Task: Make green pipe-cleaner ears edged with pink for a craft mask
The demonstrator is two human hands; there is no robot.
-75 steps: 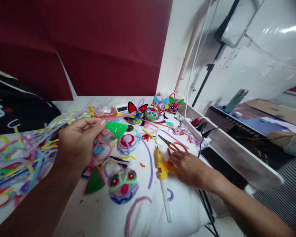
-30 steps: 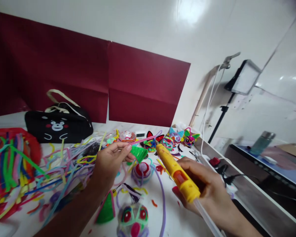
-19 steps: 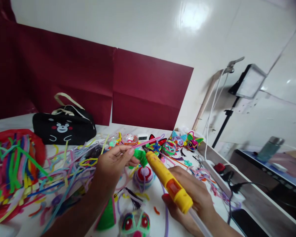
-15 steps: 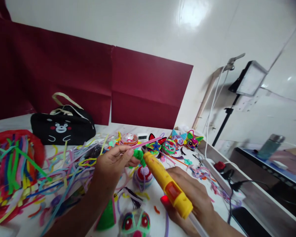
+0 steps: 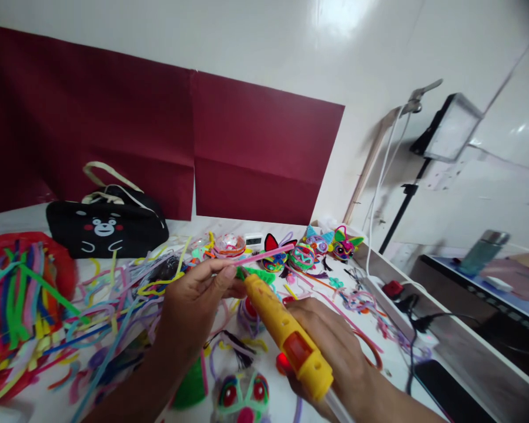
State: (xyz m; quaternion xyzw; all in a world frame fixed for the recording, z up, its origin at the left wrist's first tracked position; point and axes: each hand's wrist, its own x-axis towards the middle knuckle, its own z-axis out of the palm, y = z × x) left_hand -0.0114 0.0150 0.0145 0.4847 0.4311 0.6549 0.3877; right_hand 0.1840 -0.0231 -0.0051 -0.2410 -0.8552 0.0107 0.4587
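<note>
Yellow glue gun (image 5: 275,315) wrapped firmly in your right hand (image 5: 332,346), its nozzle (image 5: 244,272) meets the green piece (image 5: 263,275) pinched beside a pink stem (image 5: 264,254) in your left hand (image 5: 193,301); squeeze gently, fingertips clear (that tip may be hot).

Your left hand (image 5: 198,299) and right hand (image 5: 335,341) are bare, fingers and wrists uncovered. Your left forearm (image 5: 141,370) is bare right to the edge of view, and your right forearm (image 5: 390,402) is bare where it shows. Your left thumbnail (image 5: 230,272) looks short and rounded.
</note>
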